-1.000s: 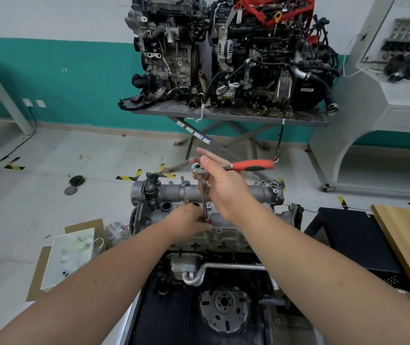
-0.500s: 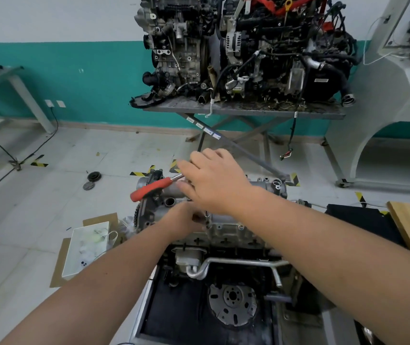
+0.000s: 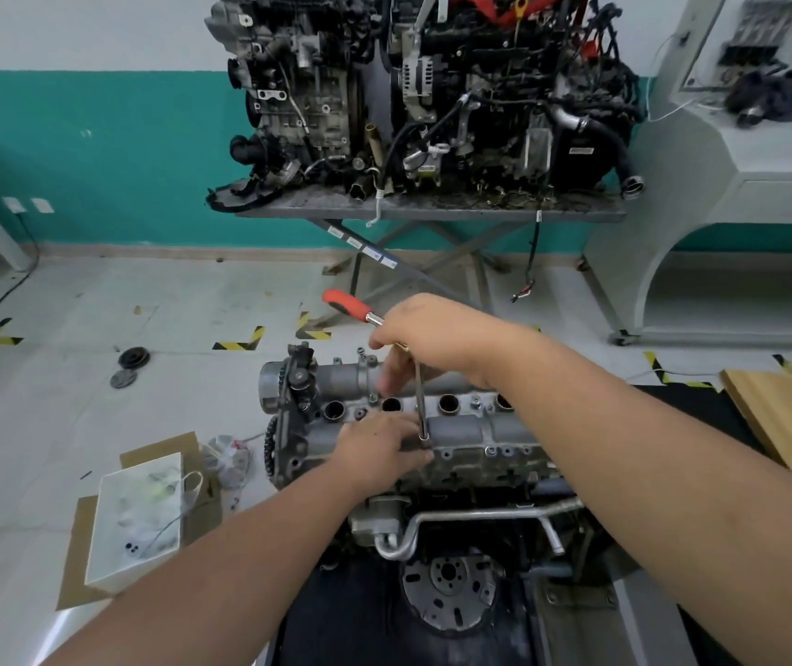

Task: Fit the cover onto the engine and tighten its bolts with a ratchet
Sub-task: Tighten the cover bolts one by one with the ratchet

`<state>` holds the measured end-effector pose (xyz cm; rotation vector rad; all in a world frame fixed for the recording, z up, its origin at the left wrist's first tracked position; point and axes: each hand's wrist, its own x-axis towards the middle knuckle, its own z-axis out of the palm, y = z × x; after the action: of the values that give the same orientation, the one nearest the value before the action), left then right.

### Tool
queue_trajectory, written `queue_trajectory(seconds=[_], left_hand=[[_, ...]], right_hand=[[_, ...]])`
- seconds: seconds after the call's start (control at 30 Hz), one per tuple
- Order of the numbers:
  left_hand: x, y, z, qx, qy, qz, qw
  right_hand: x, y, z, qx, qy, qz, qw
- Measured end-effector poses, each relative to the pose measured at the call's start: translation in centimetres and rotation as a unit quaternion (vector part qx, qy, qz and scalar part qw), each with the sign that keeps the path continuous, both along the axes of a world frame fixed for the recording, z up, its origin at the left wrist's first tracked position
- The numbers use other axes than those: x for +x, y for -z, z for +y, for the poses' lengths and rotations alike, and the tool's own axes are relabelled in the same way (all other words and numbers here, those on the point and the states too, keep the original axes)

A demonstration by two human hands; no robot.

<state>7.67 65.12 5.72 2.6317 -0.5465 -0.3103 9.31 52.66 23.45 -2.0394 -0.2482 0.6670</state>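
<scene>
Right hand (image 3: pixel 437 338) grips ratchet (image 3: pixel 360 310) at its head, extension down onto a bolt on cover (image 3: pixel 471 427), seated on engine (image 3: pixel 480 466); left hand (image 3: pixel 379 449) rests on cover by the socket, fingers probably pinching it

The grey cast-metal cover (image 3: pixel 461 427) sits on top of the engine (image 3: pixel 432 483), lying left to right, with 4 round dark holes in a row along its top. The ratchet (image 3: pixel 387 350) has a red handle pointing up-left; its thin extension stands nearly upright, the tip on a bolt at the cover's near edge.
</scene>
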Motion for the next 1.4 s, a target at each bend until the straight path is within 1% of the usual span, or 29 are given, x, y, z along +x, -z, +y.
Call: queue_trajectory(seconds=[0.03,0.07,0.13,0.17,0.23,0.3,0.33,0.37,0.43,0.47,0.5,0.53,0.57,0.6,0.63,0.67,0.7,0.77,0.83,0.9,1.0,1.07,1.17,1.3,1.33,1.37,1.4], left_hand=[[0.1,0.2,0.0,0.004,-0.002,-0.005,1.0],[0.0,0.2,0.0,0.005,-0.004,-0.008,1.0],[0.1,0.2,0.1,0.012,-0.009,-0.002,1.0],[0.0,0.3,0.1,0.018,-0.012,0.003,1.0],[-0.1,0.2,-0.1,0.026,-0.012,0.005,1.0],[-0.1,0.0,-0.2,0.019,-0.02,0.009,1.0],[-0.1,-0.1,-0.3,0.013,-0.026,0.014,0.999],[-0.1,-0.2,-0.3,0.009,-0.029,0.016,0.999],[-0.1,-0.2,-0.3,0.007,-0.03,0.015,0.999],[-0.1,-0.2,-0.3,0.003,-0.032,0.017,0.999],[-0.3,-0.2,-0.3,-0.003,-0.038,0.021,0.999],[-0.3,-0.2,-0.3,-0.008,-0.049,0.028,0.998],[-0.3,-0.2,-0.3,-0.019,-0.063,0.037,0.997],[-0.3,-0.2,-0.3,-0.034,-0.074,0.047,0.996],[-0.2,-0.3,-0.3,-0.047,-0.074,0.055,0.995],[-0.2,-0.4,-0.3,-0.049,-0.059,0.061,0.995],[-0.2,-0.5,-0.3,-0.053,-0.043,0.063,0.996],[-0.4,-0.5,-0.2,-0.037,-0.033,0.059,0.997],[-0.3,-0.5,-0.1,-0.025,-0.033,0.054,0.998],[-0.3,-0.5,0.0,-0.031,-0.023,0.053,0.998],[-0.3,-0.5,0.1,-0.046,-0.012,0.056,0.997],[-0.2,-0.3,0.1,-0.046,-0.017,0.056,0.997],[-0.2,-0.1,0.2,-0.042,-0.011,0.05,0.998],[-0.4,-0.2,0.2,-0.05,0.005,0.031,0.998],[-0.4,-0.2,0.2,-0.055,0.007,0.031,0.998],[-0.4,-0.2,0.2,-0.06,0.011,0.028,0.998],[-0.5,-0.2,0.2,-0.06,0.015,0.023,0.998]], right_hand=[[-0.2,0.6,0.2,0.087,0.032,0.066,0.993],[-0.5,1.3,0.4,0.173,0.068,0.119,0.975],[-0.9,2.6,0.5,0.328,0.136,0.184,0.917],[-1.2,3.1,0.6,0.385,0.162,0.197,0.887],[-1.6,3.8,0.5,0.458,0.215,0.173,0.845],[-1.7,4.4,0.1,0.516,0.266,0.116,0.806],[-1.7,4.9,-0.2,0.515,0.283,0.072,0.806],[-1.8,5.5,-0.3,0.489,0.289,0.016,0.823],[-2.3,6.7,-0.5,0.389,0.266,-0.127,0.873],[-2.6,7.1,-0.6,0.327,0.236,-0.223,0.887],[-2.8,7.4,-0.7,0.255,0.2,-0.332,0.886],[-2.9,7.7,-0.9,0.174,0.159,-0.44,0.866],[-2.8,7.8,-1.0,0.095,0.12,-0.533,0.832],[-2.6,7.6,-1.2,0.02,0.091,-0.601,0.794],[-2.5,7.2,-1.3,-0.047,0.066,-0.643,0.762],[-2.3,6.7,-1.5,-0.105,0.039,-0.662,0.741],[-2.2,6.2,-1.7,-0.156,0.009,-0.66,0.735],[-2.1,5.3,-2.0,-0.235,-0.039,-0.635,0.735],[-2.0,4.9,-2.0,-0.277,-0.059,-0.613,0.738],[-2.1,4.4,-2.0,-0.316,-0.081,-0.584,0.743],[-2.1,3.7,-2.0,-0.324,-0.108,-0.556,0.758],[-1.9,3.5,-1.7,-0.311,-0.113,-0.544,0.771],[-1.6,3.1,-1.0,-0.322,-0.113,-0.508,0.791],[-0.8,1.4,-0.7,-0.32,-0.064,-0.381,0.865],[-0.6,1.0,-0.8,-0.3,-0.048,-0.348,0.887],[-0.5,0.8,-0.9,-0.258,-0.026,-0.303,0.917],[-0.5,0.6,-1.1,-0.19,0.001,-0.242,0.951]])
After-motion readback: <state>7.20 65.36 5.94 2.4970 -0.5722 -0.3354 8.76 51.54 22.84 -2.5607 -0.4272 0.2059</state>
